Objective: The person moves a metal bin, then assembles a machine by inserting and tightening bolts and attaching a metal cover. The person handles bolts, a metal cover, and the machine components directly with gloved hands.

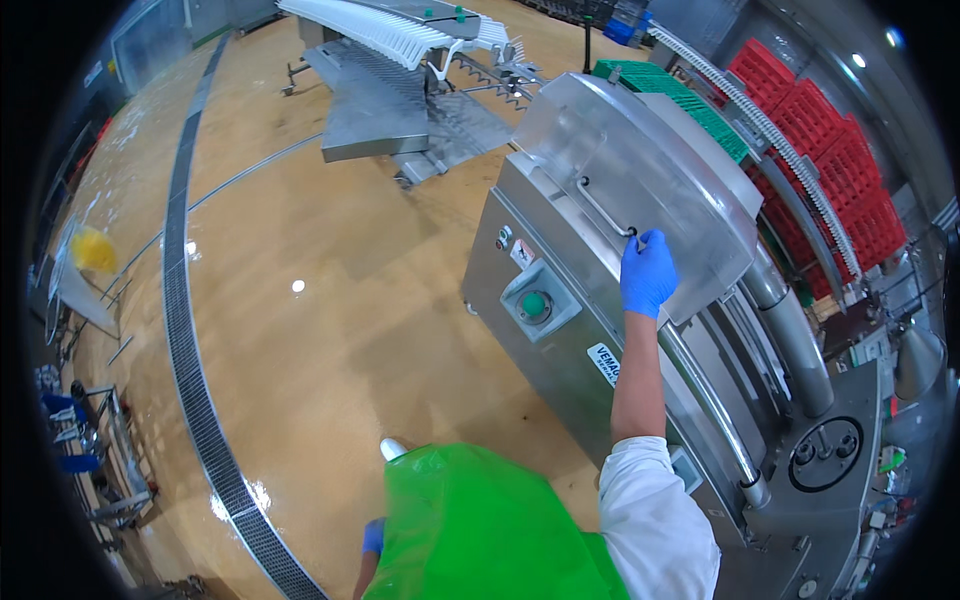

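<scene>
Head view: my right hand [647,272], blue-gloved, closes its fingers around the near end of the bar handle [604,208] on the clear curved lid [640,170] of a steel machine [560,330]. My left hand [373,537] hangs low behind my green apron [480,530]; its grip I cannot tell. Open tan floor [300,300] lies left of both.

Your gloved right hand [647,272] grips the lower end of a thin bent metal handle [603,208]; it sits on a clear, curved plastic cover [640,170]; that cover lies shut atop a stainless steel machine [560,330].
</scene>
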